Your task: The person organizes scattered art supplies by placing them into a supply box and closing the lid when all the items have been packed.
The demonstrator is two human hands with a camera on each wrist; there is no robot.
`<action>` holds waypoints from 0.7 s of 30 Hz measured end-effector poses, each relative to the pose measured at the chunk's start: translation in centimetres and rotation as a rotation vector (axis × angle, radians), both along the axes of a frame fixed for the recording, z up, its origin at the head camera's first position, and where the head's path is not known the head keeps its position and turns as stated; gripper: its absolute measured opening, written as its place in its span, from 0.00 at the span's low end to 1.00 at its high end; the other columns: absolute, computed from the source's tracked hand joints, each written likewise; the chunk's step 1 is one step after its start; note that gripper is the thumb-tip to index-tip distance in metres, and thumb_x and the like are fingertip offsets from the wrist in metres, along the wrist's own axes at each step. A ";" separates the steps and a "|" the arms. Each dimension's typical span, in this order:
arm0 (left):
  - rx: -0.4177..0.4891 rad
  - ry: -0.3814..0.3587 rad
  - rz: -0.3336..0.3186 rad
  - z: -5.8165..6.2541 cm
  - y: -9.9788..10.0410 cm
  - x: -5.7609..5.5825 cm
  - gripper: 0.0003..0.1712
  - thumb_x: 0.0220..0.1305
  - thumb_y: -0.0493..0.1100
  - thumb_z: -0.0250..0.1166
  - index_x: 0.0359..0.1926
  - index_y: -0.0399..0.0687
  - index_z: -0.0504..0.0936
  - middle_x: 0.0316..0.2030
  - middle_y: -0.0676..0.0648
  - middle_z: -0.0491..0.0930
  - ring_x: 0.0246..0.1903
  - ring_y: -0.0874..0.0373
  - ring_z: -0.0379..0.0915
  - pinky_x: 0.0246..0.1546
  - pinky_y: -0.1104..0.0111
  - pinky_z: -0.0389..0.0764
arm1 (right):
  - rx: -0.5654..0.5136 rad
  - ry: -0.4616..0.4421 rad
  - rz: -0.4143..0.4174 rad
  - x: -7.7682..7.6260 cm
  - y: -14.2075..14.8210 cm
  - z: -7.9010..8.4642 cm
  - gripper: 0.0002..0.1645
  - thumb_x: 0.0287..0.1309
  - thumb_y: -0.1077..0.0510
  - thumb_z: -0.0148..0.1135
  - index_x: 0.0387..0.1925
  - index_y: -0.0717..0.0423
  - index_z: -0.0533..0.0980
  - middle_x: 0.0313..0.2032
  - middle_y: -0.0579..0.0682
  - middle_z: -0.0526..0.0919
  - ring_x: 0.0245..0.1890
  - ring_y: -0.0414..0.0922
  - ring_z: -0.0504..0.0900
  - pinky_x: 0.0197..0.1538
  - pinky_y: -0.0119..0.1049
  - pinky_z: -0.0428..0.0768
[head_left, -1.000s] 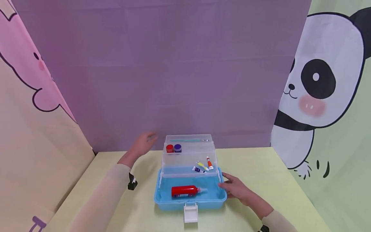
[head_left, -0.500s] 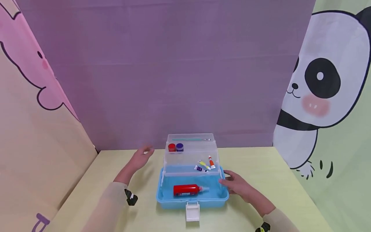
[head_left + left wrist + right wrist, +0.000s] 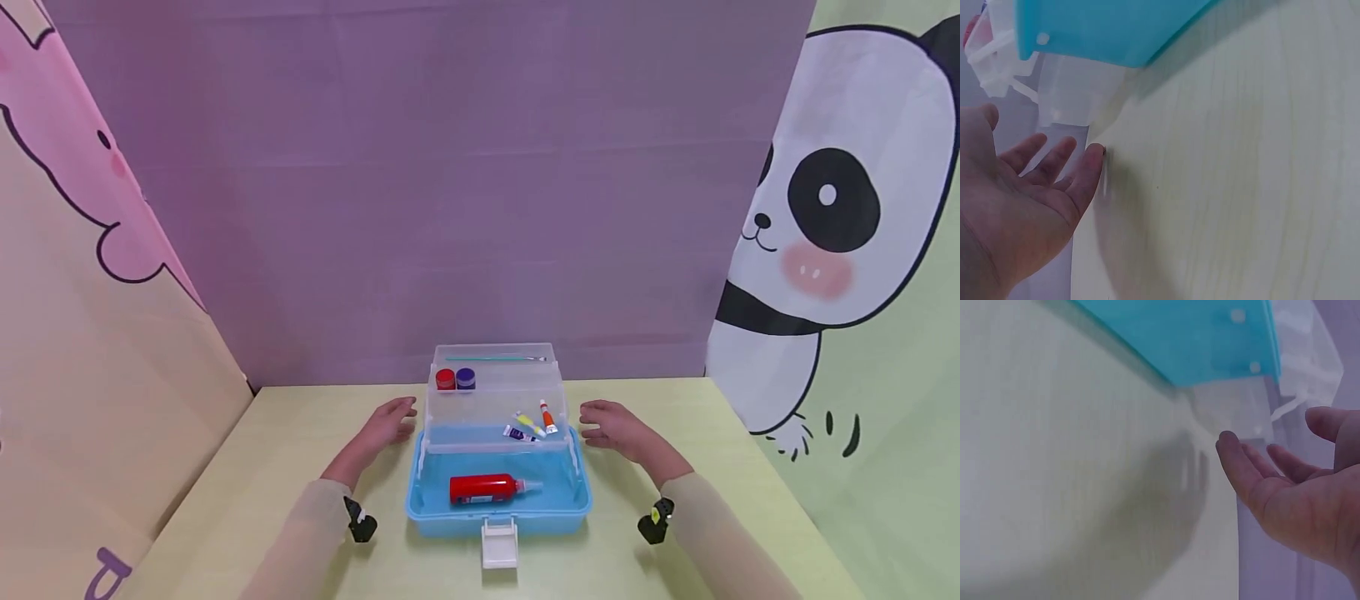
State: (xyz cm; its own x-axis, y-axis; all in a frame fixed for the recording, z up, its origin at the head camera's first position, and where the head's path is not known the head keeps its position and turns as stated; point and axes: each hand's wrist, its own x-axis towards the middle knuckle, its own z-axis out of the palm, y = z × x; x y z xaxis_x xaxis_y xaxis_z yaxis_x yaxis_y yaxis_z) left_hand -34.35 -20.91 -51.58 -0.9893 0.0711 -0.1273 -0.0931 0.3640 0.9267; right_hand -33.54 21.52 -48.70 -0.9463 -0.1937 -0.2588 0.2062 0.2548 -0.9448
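A light blue storage box [image 3: 498, 525] stands with its clear tiered trays [image 3: 510, 379] folded out at the back. My left hand [image 3: 386, 423] is beside the trays on the left, fingers relaxed and holding nothing. Across from it, my right hand [image 3: 617, 430] hovers at the box's right rear side, also without anything in it. A red squeeze bottle [image 3: 482, 488] lies in the base. Small paint tubes [image 3: 531, 424], a red-capped jar [image 3: 446, 380], a purple-capped jar [image 3: 466, 379] and a thin paintbrush [image 3: 495, 359] are in the trays. Both wrist views show palms and slightly bent fingers near the blue wall [image 3: 1104, 31].
The white latch [image 3: 499, 543] hangs down at the box's front. Beneath is a pale wooden table [image 3: 300, 467]. Behind the table's far edge is a purple cloth backdrop [image 3: 480, 208], with printed cartoon panels such as the panda [image 3: 840, 275] at the sides.
My right hand has left the box's right rim and moved back along its side. My left hand has come down and then inward, closer to the trays. The box's contents lie as before.
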 end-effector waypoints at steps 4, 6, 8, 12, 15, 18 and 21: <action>-0.002 -0.014 0.000 -0.4 0.2 -0.6 0.36 0.73 0.63 0.46 0.71 0.46 0.62 0.62 0.37 0.69 0.55 0.43 0.73 0.53 0.59 0.76 | 0.007 -0.020 -0.011 -1.8 0.1 -0.1 0.31 0.72 0.57 0.47 0.68 0.71 0.55 0.64 0.72 0.63 0.59 0.65 0.72 0.57 0.52 0.75; 0.001 -0.022 0.001 -0.3 0.4 -0.9 0.36 0.73 0.63 0.46 0.70 0.46 0.63 0.62 0.37 0.70 0.55 0.44 0.73 0.53 0.60 0.77 | -0.004 -0.026 -0.012 -2.5 0.0 0.0 0.31 0.73 0.58 0.47 0.69 0.71 0.54 0.64 0.72 0.62 0.59 0.64 0.71 0.58 0.51 0.74; 0.010 -0.028 -0.001 -0.1 0.4 -1.1 0.35 0.73 0.62 0.46 0.70 0.46 0.62 0.61 0.37 0.70 0.55 0.44 0.73 0.53 0.60 0.77 | -0.009 -0.029 -0.004 -3.1 -0.4 0.1 0.31 0.73 0.58 0.46 0.70 0.71 0.53 0.65 0.72 0.61 0.59 0.64 0.71 0.58 0.51 0.74; 0.014 -0.033 -0.026 0.4 0.5 -1.4 0.35 0.74 0.62 0.45 0.71 0.45 0.61 0.62 0.36 0.69 0.55 0.43 0.73 0.53 0.60 0.77 | -0.022 -0.027 0.007 -3.9 -1.3 0.3 0.31 0.72 0.58 0.49 0.69 0.69 0.57 0.64 0.69 0.63 0.58 0.64 0.72 0.57 0.51 0.75; 0.006 -0.037 -0.030 0.6 0.7 -1.5 0.36 0.73 0.63 0.45 0.71 0.46 0.60 0.62 0.36 0.68 0.55 0.43 0.73 0.52 0.60 0.77 | -0.011 -0.024 0.024 -4.3 -1.9 0.2 0.30 0.70 0.56 0.54 0.67 0.66 0.63 0.63 0.65 0.67 0.56 0.61 0.75 0.55 0.49 0.77; 0.017 -0.042 -0.037 0.5 1.0 -1.7 0.37 0.72 0.64 0.45 0.72 0.47 0.60 0.63 0.36 0.67 0.55 0.43 0.73 0.53 0.60 0.77 | 0.007 -0.022 0.022 -4.6 -2.3 0.0 0.28 0.69 0.55 0.55 0.65 0.64 0.66 0.62 0.63 0.69 0.53 0.59 0.77 0.51 0.46 0.80; 0.018 -0.036 -0.052 0.3 1.1 -1.8 0.37 0.72 0.65 0.44 0.72 0.50 0.61 0.64 0.38 0.67 0.55 0.42 0.72 0.52 0.60 0.77 | 0.007 -0.037 -0.017 -4.8 -2.6 -0.1 0.28 0.69 0.56 0.55 0.66 0.64 0.65 0.62 0.63 0.69 0.50 0.58 0.78 0.48 0.45 0.82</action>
